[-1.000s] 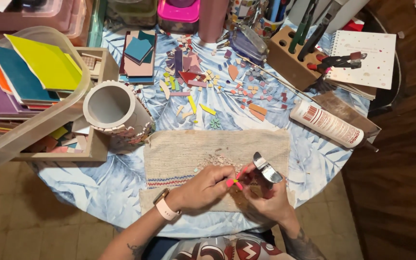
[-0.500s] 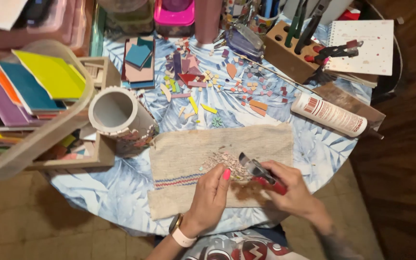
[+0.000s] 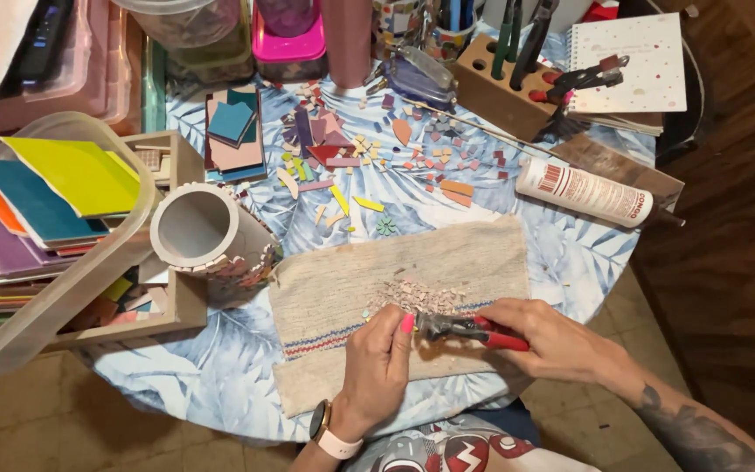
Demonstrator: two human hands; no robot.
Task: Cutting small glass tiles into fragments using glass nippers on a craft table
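A round counter (image 3: 220, 385) under a blue leaf-print cloth carries everything. At the far left a clear bin (image 3: 63, 288) holds coloured tiles (image 3: 45, 201) stacked on edge, yellow, teal, purple and orange. Near the middle lies a beige towel (image 3: 351, 288) with a striped band, and on it sits a small heap of pale tile chips (image 3: 417, 295). Just left of the towel a white cylinder (image 3: 207, 236) lies on its side, its mouth facing up and left, partly covered in mosaic. On the far right a white glue tube (image 3: 583, 192) lies flat, with a wooden tool block (image 3: 500, 92) and a notebook (image 3: 626, 61) beyond it. Loose tile pieces (image 3: 369, 157) are scattered across the far middle. Over the near edge of the towel, the right hand (image 3: 561, 341) is closed around the red handles of nippers (image 3: 465, 330), whose head points left. The left hand (image 3: 377, 367), a watch at its wrist, pinches its fingertips at the nipper head, just beside the chips; what it grips is too small to tell.
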